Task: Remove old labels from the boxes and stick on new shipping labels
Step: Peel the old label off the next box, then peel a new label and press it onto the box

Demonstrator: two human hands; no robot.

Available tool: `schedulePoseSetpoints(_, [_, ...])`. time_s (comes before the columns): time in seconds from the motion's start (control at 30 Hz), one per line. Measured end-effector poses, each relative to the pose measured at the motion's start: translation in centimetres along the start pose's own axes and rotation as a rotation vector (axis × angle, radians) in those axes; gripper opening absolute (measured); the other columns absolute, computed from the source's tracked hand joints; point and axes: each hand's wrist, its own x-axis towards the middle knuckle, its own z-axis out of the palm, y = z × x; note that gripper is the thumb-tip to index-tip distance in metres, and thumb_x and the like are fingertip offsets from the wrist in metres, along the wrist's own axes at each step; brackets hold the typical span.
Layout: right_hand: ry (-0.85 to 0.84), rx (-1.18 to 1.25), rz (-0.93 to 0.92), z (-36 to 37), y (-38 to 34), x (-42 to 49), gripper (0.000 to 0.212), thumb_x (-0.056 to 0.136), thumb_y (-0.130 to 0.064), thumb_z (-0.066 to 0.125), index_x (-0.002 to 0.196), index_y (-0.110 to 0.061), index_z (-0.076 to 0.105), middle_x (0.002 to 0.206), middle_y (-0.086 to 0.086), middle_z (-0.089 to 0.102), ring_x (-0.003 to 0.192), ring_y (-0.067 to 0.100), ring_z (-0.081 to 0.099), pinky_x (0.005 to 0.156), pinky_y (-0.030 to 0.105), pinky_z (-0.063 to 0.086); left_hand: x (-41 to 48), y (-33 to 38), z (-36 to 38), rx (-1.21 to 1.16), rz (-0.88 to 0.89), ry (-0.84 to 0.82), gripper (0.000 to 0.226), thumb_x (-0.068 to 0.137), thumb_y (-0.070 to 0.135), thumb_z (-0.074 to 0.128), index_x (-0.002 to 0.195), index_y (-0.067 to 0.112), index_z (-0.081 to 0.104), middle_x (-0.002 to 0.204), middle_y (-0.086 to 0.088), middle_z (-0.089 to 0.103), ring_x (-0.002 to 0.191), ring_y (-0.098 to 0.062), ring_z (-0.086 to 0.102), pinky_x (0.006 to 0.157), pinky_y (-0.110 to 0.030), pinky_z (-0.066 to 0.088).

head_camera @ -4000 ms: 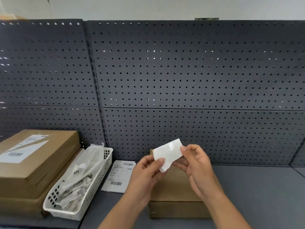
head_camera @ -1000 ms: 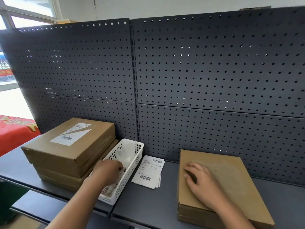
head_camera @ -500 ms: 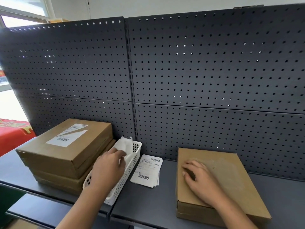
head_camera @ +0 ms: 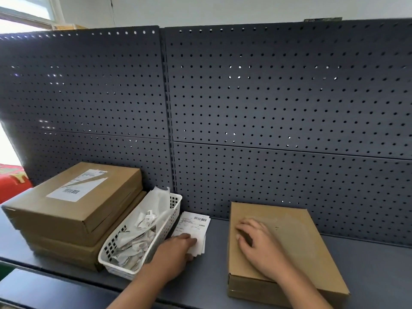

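Observation:
A plain brown box (head_camera: 296,239) without a label lies on the dark shelf at the right. My right hand (head_camera: 258,248) rests on its top, fingers loosely bent, holding nothing. A small stack of white shipping labels (head_camera: 196,221) with barcodes lies on the shelf between the box and a white basket (head_camera: 111,248). My left hand (head_camera: 178,250) lies on the near end of that stack, fingers on top of the paper and thumb at its edge. The basket is full of crumpled peeled labels and backing paper (head_camera: 142,230).
Two or three brown boxes are stacked at the left, and the top one (head_camera: 93,210) carries a white label (head_camera: 78,186). A dark pegboard wall (head_camera: 267,108) closes off the back of the shelf (head_camera: 214,277). Something red (head_camera: 11,179) shows at the far left.
My left hand has left the basket, where it dropped the peeled paper, and moved right onto the label stack. My right hand has stayed on the box.

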Motion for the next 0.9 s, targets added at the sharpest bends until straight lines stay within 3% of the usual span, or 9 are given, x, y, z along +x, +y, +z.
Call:
schedulePoseSetpoints(0.23, [0.018,0.012,-0.007,0.0,0.2,0.0,0.037,0.104,-0.035,0.051,0.138,-0.024,0.062,0.138,-0.015,0.054,0.132,0.003,0.040,0.100,0.009,0.022,-0.6,0.0,-0.3,-0.013,-0.021,0.130,0.032,0.102,0.031,0.048,0.129,0.038,0.063,0.132,0.010,0.065,0.121,-0.021,0.062,0.094,-0.034,0.048])
schedulePoseSetpoints(0.37, [0.026,0.039,-0.009,0.0,0.3,0.0,0.035,0.104,-0.032,0.053,0.136,-0.024,0.064,0.136,-0.016,0.055,0.129,0.001,0.040,0.099,0.008,0.023,-0.8,0.7,-0.8,-0.097,-0.124,0.347,0.024,0.098,0.037,0.048,0.108,0.028,0.068,0.101,0.003,0.074,0.097,-0.025,0.070,0.074,-0.036,0.051])
schedulePoseSetpoints(0.47, [0.076,0.163,0.009,-0.3,0.2,-0.3,0.024,0.101,-0.024,0.058,0.120,-0.025,0.073,0.121,-0.018,0.063,0.119,-0.003,0.052,0.101,0.012,0.038,-1.0,1.5,-1.8,-0.201,-0.180,0.488,0.019,0.094,0.038,0.054,0.090,0.024,0.066,0.080,0.006,0.071,0.079,-0.018,0.068,0.060,-0.033,0.049])
schedulePoseSetpoints(0.53, [0.182,0.309,0.047,-0.6,0.0,-0.6,0.020,0.100,-0.017,0.060,0.108,-0.027,0.076,0.106,-0.021,0.069,0.106,-0.005,0.061,0.095,0.021,0.051,-1.2,2.2,-2.9,-0.335,-0.182,0.574,0.016,0.093,0.036,0.059,0.086,0.025,0.069,0.072,0.010,0.069,0.071,-0.010,0.065,0.061,-0.034,0.053])
schedulePoseSetpoints(0.57, [0.242,0.375,0.074,-1.0,-0.2,-0.9,0.023,0.100,-0.014,0.061,0.104,-0.030,0.076,0.102,-0.022,0.071,0.102,-0.005,0.063,0.091,0.022,0.053,-1.3,2.7,-3.4,-0.412,-0.158,0.615,0.014,0.094,0.034,0.062,0.087,0.026,0.071,0.071,0.012,0.069,0.069,-0.007,0.065,0.063,-0.034,0.054])
schedulePoseSetpoints(0.63, [0.328,0.453,0.104,-1.7,-0.8,-1.7,0.029,0.100,-0.012,0.061,0.103,-0.039,0.074,0.100,-0.025,0.073,0.099,-0.001,0.067,0.085,0.022,0.056,-1.6,4.0,-4.7,-0.533,-0.053,0.692,0.008,0.094,0.028,0.067,0.091,0.027,0.074,0.074,0.017,0.070,0.073,-0.001,0.066,0.065,-0.020,0.053])
schedulePoseSetpoints(0.7, [0.349,0.513,0.104,-2.1,-1.2,-2.8,0.030,0.100,-0.012,0.061,0.105,-0.038,0.075,0.103,-0.026,0.074,0.095,0.011,0.071,0.085,0.031,0.060,-2.0,5.6,-5.8,-0.598,0.079,0.748,0.007,0.095,0.021,0.069,0.095,0.023,0.076,0.081,0.019,0.072,0.080,0.003,0.067,0.067,-0.009,0.049])
schedulePoseSetpoints(0.77, [0.357,0.597,0.096,-2.5,-1.6,-3.5,0.029,0.100,-0.009,0.061,0.108,-0.031,0.078,0.104,-0.020,0.076,0.096,0.017,0.072,0.086,0.043,0.060,-2.3,7.1,-6.5,-0.636,0.193,0.784,0.011,0.096,0.018,0.069,0.102,0.020,0.077,0.091,0.020,0.073,0.086,0.004,0.068,0.070,-0.011,0.052])
schedulePoseSetpoints(0.9, [0.347,0.787,0.074,-3.7,-2.8,-3.7,0.024,0.099,-0.015,0.064,0.118,-0.024,0.076,0.112,-0.011,0.077,0.107,0.018,0.072,0.093,0.047,0.058,-2.5,9.7,-7.0,-0.730,0.336,0.807,0.018,0.097,0.015,0.068,0.111,0.020,0.078,0.102,0.019,0.074,0.094,0.001,0.070,0.071,-0.019,0.057])
